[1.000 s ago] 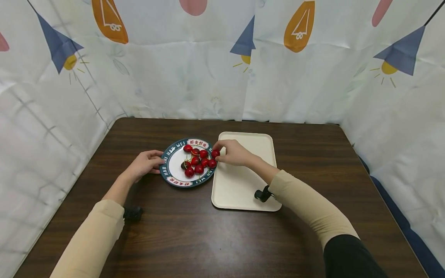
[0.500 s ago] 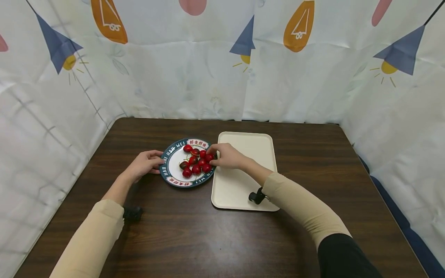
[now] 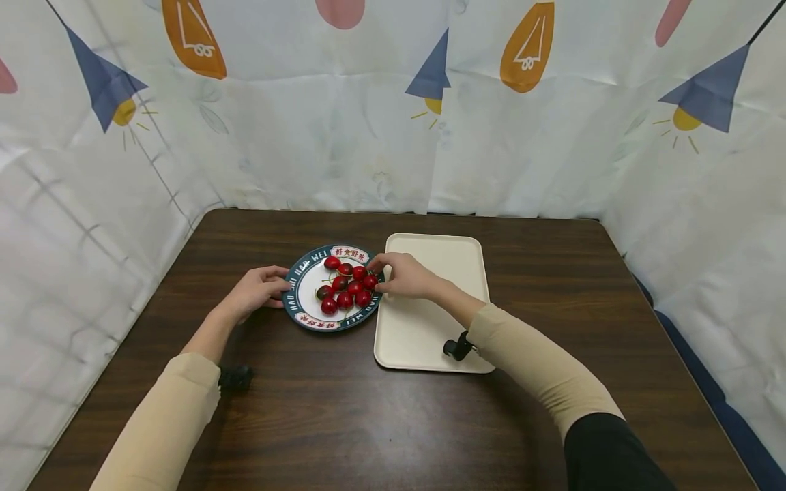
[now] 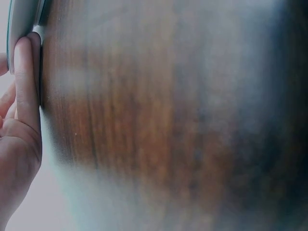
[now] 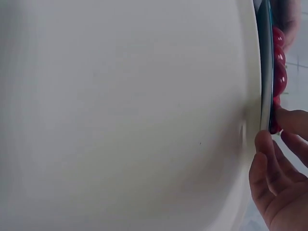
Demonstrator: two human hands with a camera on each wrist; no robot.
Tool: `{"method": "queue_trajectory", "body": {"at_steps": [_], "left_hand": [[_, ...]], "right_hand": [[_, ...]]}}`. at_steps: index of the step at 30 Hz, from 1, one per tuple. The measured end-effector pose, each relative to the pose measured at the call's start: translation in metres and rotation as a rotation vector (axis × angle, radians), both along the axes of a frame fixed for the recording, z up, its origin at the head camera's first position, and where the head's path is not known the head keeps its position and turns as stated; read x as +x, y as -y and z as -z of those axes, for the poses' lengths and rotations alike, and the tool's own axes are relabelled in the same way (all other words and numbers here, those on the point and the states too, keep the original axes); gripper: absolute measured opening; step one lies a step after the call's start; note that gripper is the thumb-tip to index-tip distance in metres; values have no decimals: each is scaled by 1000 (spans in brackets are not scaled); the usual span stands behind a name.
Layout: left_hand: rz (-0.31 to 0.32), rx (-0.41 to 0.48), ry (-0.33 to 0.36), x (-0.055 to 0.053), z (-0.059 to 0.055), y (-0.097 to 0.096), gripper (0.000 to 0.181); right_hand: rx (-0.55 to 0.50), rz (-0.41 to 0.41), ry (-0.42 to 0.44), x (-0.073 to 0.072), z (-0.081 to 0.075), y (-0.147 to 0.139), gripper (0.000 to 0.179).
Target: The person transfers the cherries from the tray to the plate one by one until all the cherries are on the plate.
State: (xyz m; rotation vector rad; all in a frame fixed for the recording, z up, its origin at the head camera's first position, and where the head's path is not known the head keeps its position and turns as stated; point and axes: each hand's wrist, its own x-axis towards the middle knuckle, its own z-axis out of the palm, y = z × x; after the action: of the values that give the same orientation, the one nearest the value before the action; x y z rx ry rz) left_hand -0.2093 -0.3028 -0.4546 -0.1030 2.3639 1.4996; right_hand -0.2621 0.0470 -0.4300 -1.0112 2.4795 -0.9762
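Note:
A round plate (image 3: 310,293) with a dark teal patterned rim bears several red cherries (image 3: 344,300), some with green stems. My left hand (image 3: 254,290) holds its left rim, thumb above and fingers against the outer edge; in the left wrist view those fingers (image 4: 26,82) meet the rim. My right hand (image 3: 408,275) reaches over the right rim, its bent fingers and thumb close around the cherry (image 3: 370,281) nearest that edge. In the right wrist view the thumb (image 5: 293,121) is above the plate and other fingers lie at its rim; whether they pinch cherry or rim is unclear.
A cream rectangular tray (image 3: 417,334) lies right of the plate and beneath my right hand, its left edge meeting the plate's right rim. Both are on a dark wooden table (image 3: 307,423). Patterned white curtains (image 3: 368,136) surround the table's back and sides.
My right hand has moved left over the plate's rim with a cherry, then slightly back right. That cherry now lies against the others, which have shifted a little left. The left hand stays put.

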Motion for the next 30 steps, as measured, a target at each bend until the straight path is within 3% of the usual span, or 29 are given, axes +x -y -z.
{"method": "queue_trajectory", "body": {"at_steps": [14,23,30], "left_hand": [[7,-2,-6,-3,1,0,56],[39,-39,-28,1,-10,-1,55],[42,-180,-114,3,-18,4,50]], "right_hand": [[-32,6,-8,4,-3,-52,33],[-29,69,13,7,-3,-104,27],[-4,133,45,7,-4,-144,25]]}}
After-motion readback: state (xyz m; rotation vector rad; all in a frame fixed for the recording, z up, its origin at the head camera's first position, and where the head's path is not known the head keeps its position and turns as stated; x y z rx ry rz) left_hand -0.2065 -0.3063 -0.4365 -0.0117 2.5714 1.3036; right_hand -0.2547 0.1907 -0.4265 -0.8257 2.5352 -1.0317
